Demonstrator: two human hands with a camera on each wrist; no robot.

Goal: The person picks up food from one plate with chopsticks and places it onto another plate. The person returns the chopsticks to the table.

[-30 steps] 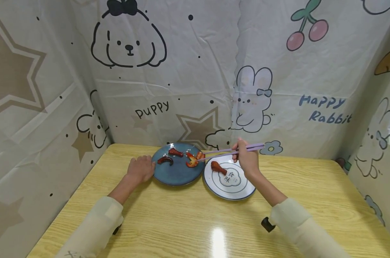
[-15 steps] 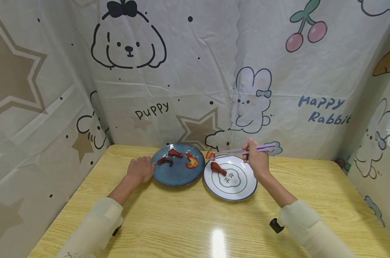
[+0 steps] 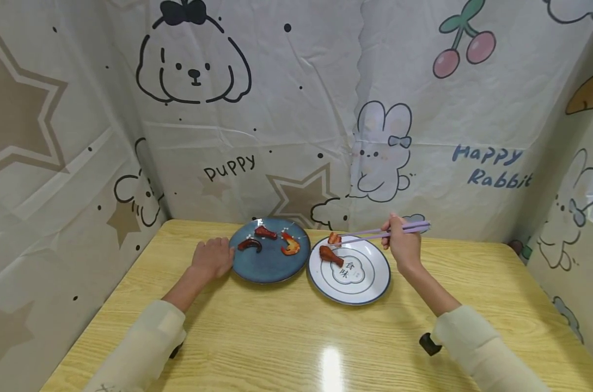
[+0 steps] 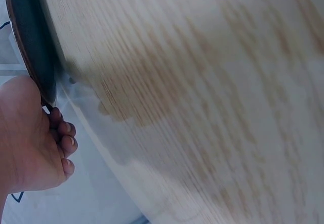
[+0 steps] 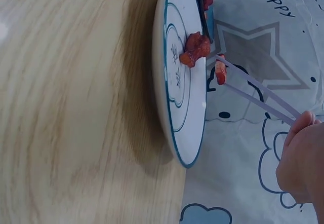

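Observation:
My right hand [image 3: 405, 246] holds a pair of lilac chopsticks [image 3: 374, 234]. Between their tips is a small red-and-pale food piece [image 3: 334, 239], its kind unclear, raised over the far left part of the white plate [image 3: 370, 283]. A brown drumstick [image 3: 331, 255] lies on that plate. At the left rim of the blue plate [image 3: 269, 269], my left hand [image 3: 213, 258] grips the edge; the left wrist view has the thumb at the rim and curled fingers [image 4: 66, 140] below it. The blue plate bears a shrimp [image 3: 291, 245], a dark curved piece [image 3: 250, 245] and a red drumstick [image 3: 265, 232].
Both plates stand side by side near the back of the wooden table [image 3: 276, 337]. A printed cloth [image 3: 257, 136] hangs behind and along the sides. Small white bits lie on the blue plate. A black strap [image 3: 429, 344] shows at the right sleeve.
Lifted off the blue plate beside the shrimp, the food piece has travelled right in the chopsticks to above the white plate. My left hand has stayed at the blue plate's rim.

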